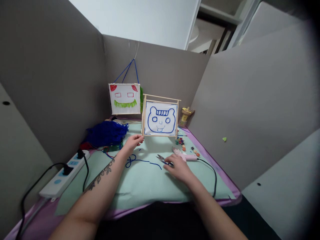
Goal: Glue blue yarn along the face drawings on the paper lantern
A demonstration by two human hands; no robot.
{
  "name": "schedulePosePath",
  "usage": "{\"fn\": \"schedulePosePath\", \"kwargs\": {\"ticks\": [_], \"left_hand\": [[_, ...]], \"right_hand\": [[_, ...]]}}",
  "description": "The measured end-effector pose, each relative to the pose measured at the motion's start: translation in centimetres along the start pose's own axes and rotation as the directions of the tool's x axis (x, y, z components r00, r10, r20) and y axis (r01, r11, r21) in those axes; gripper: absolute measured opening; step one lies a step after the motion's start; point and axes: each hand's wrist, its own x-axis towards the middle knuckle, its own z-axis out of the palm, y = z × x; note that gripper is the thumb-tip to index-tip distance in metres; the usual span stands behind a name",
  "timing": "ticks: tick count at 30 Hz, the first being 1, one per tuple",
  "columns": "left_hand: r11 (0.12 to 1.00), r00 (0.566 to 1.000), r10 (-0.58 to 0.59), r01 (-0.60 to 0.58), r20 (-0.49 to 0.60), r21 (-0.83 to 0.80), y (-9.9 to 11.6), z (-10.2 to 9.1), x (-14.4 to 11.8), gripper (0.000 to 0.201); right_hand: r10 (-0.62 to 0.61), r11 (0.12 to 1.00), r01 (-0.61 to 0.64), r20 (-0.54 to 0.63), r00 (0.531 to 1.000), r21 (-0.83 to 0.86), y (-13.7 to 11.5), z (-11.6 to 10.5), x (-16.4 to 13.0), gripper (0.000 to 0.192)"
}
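My left hand (133, 141) grips the lower left corner of a wooden stick frame (160, 117) and holds it upright on the mat. The frame carries a white sheet with a bear face outlined in blue yarn. My right hand (178, 167) lies on the pale green mat (147, 183), its fingers on small thread snips (163, 160). A pink glue gun (185, 155) lies just beyond my right hand, its black cord curving toward the mat's near edge. Loose blue yarn pieces (136, 161) lie between my hands.
A second framed yarn face (124, 98) hangs on the back partition. A pile of blue yarn (106, 133) sits at left, a white power strip (64, 176) with black plugs nearer me. Small coloured beads (182, 143) and a yellow bottle (185, 117) stand at right. Grey partitions enclose the desk.
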Motion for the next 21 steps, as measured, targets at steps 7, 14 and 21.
{"fn": "schedulePosePath", "kwargs": {"ticks": [7,14,21], "left_hand": [[0.999,0.999,0.007,-0.005,0.039,-0.038,-0.5,-0.5,0.2,0.034],[0.998,0.998,-0.001,0.005,0.064,-0.059,-0.7,-0.2,0.2,0.032],[0.997,0.999,-0.006,0.009,0.039,-0.074,-0.6,-0.5,0.1,0.03]], "right_hand": [[-0.054,0.99,0.065,0.094,0.994,-0.127,-4.0,4.5,2.2,0.018],[0.104,0.987,-0.123,-0.178,0.978,-0.099,1.2,1.5,5.0,0.02],[0.134,0.958,-0.143,-0.052,0.99,-0.248,8.5,-2.1,4.3,0.04]]}}
